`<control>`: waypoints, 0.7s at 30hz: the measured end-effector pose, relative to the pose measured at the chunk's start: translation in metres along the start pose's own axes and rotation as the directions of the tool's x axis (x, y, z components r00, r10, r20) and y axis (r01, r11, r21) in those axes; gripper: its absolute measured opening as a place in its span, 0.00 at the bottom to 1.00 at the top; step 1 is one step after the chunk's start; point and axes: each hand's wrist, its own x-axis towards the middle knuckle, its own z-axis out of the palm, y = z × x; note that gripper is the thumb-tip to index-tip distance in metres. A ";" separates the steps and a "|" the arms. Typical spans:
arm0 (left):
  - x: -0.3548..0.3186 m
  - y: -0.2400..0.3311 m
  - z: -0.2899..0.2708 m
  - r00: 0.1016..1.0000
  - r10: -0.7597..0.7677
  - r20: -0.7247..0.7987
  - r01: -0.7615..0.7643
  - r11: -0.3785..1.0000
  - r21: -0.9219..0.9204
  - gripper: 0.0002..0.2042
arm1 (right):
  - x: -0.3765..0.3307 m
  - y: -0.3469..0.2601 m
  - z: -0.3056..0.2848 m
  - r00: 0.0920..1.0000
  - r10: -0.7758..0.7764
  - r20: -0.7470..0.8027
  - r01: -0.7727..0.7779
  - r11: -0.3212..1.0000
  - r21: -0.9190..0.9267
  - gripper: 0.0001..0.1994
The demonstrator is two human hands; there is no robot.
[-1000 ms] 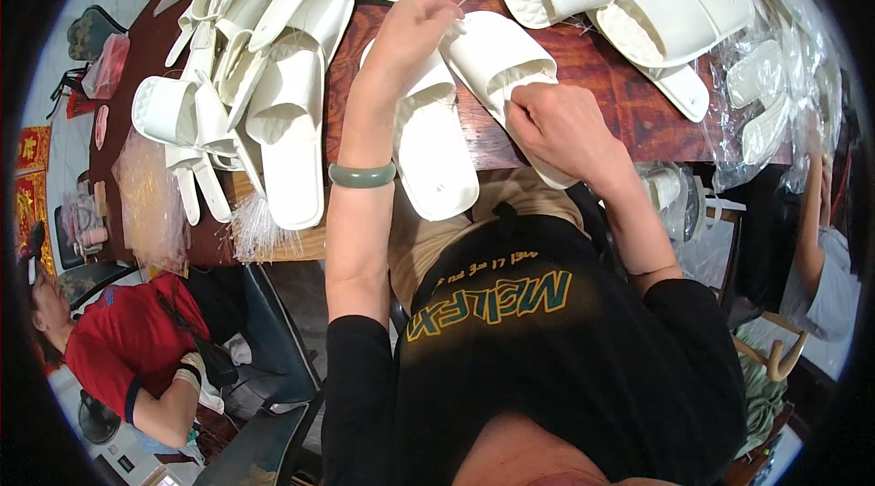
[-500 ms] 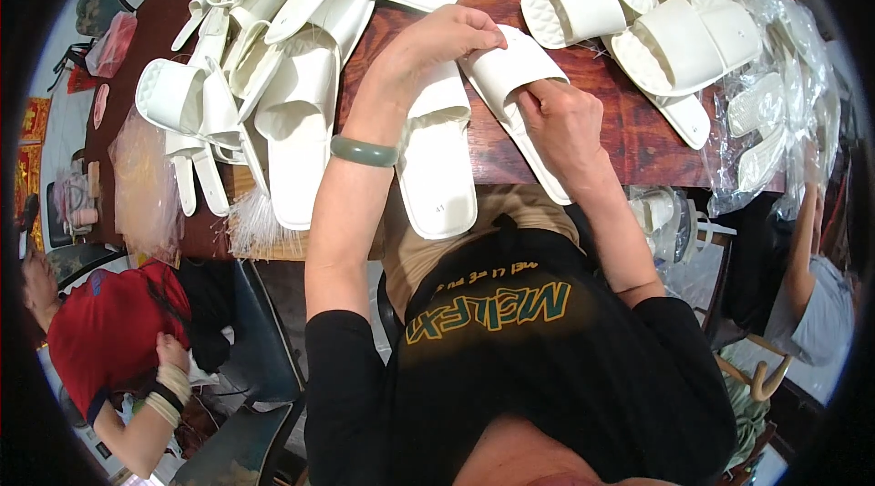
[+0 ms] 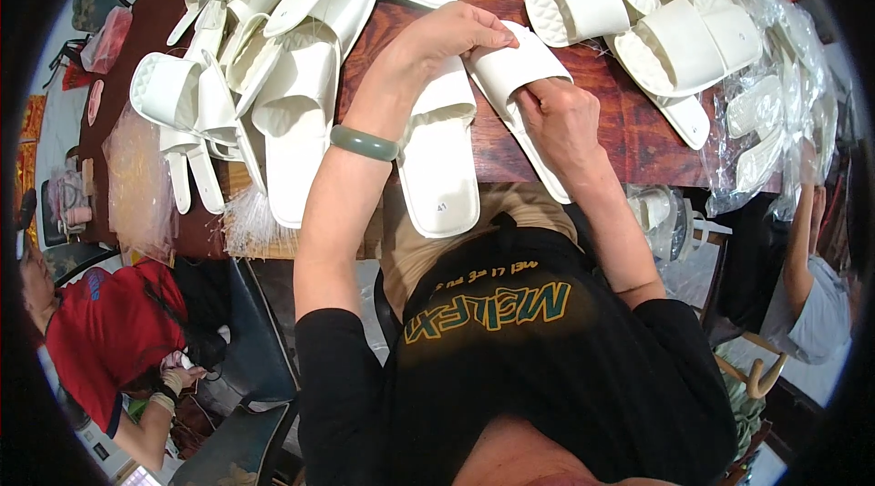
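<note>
A white slipper (image 3: pixel 523 59) lies at a slant across the table's near edge, between my two hands. My left hand (image 3: pixel 456 33) reaches in from its left side, thumb and fingers pinched at the far end of its strap. The fingers of my right hand (image 3: pixel 558 114) are closed and tucked under the strap's opening, so the tips are hidden. Just left of it, below my left wrist, a second white slipper (image 3: pixel 441 167) rests with its heel over the table edge. A green bangle (image 3: pixel 365 142) circles my left forearm.
White slippers (image 3: pixel 296 89) pile up at the left, and more slippers (image 3: pixel 670 44) at the right beside clear plastic bags (image 3: pixel 775 112). Thin clear strands (image 3: pixel 260 223) hang off the wooden table (image 3: pixel 510 153). One person in red (image 3: pixel 109 331) sits left; another in grey (image 3: pixel 816 308) is right.
Both hands keep nearly the same place on the slipper; the left has shifted very slightly right. The person in red has lowered a hand.
</note>
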 end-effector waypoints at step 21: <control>-0.024 0.000 -0.009 0.835 0.297 -0.463 -0.427 0.880 -0.207 0.09 | 0.105 -0.001 0.006 0.990 -0.039 0.133 -0.055 0.772 0.633 0.11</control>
